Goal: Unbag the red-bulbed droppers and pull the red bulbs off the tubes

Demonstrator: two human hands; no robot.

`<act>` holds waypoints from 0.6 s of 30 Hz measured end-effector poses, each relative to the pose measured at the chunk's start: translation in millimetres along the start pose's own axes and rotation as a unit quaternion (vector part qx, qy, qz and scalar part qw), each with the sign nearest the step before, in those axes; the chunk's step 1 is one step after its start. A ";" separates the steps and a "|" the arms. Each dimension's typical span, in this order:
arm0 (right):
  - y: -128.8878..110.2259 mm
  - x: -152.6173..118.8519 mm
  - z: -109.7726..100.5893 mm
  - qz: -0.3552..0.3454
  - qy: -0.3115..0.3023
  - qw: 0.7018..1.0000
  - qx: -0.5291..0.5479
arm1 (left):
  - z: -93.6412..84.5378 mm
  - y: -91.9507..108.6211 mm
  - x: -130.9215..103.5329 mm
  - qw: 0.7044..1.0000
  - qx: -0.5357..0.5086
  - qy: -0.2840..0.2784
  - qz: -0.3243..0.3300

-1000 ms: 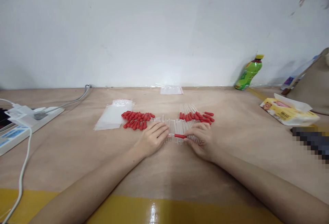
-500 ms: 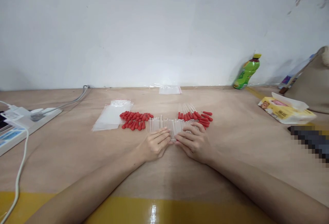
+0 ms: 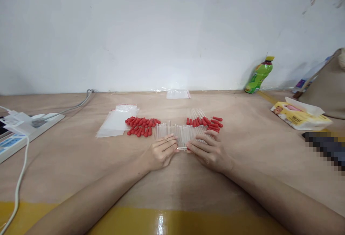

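Note:
My left hand (image 3: pixel 163 152) is closed, its fingertips pinching a thin clear glass dropper tube (image 3: pixel 182 148) that lies crosswise near the table surface. Facing it, my right hand (image 3: pixel 208 152) is closed on a small red rubber bulb (image 3: pixel 188 149), mostly covered by the fingers, at the tube's right end. How far the tube sits inside the bulb is hidden. Just beyond both hands lies a row of clear glass tubes (image 3: pixel 183 133), partly covered by my fingers. Red rubber bulbs (image 3: pixel 142 121) are heaped on the left. Droppers with red bulbs (image 3: pixel 197 121) lie beyond my right hand.
Clear plastic bags (image 3: pixel 111 123) lie left of the bulbs, another bag (image 3: pixel 178 94) by the wall. A power strip (image 3: pixel 16 141) with cables is at far left. On the right are a green bottle (image 3: pixel 258 77), a tissue pack (image 3: pixel 299 116) and a dark pixelated object (image 3: pixel 326 148).
My right hand has shifted slightly right, away from the left hand. More of the crosswise tube shows between them. My left hand has barely moved.

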State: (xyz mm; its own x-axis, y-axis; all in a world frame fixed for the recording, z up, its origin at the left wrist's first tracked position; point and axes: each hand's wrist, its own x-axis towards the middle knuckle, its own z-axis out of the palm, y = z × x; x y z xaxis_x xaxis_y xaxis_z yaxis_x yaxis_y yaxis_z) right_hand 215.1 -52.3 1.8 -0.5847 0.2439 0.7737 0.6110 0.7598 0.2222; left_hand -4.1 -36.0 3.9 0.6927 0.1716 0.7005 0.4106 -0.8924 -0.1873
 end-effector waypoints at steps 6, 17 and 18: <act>21.5 -7.6 -11.5 0.034 0.028 0.999 -0.021 | -6.4 -11.0 -3.0 0.997 0.006 0.041 -0.063; 119.6 -53.4 -4.0 0.508 0.071 0.855 0.075 | -0.1 -36.9 -7.5 0.963 0.052 0.003 -0.266; 122.4 -56.0 -1.5 0.538 0.066 0.834 0.101 | 1.4 -37.6 -7.7 0.964 0.049 0.003 -0.263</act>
State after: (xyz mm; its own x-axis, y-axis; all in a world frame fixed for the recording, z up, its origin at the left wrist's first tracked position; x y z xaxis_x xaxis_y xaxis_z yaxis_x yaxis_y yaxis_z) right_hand 323.5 26.2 -13.5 0.3165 0.7919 0.5222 0.6340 0.2329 -0.7374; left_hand -24.1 -3.2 4.6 0.3705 0.5858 0.7208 0.7573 -0.6398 0.1307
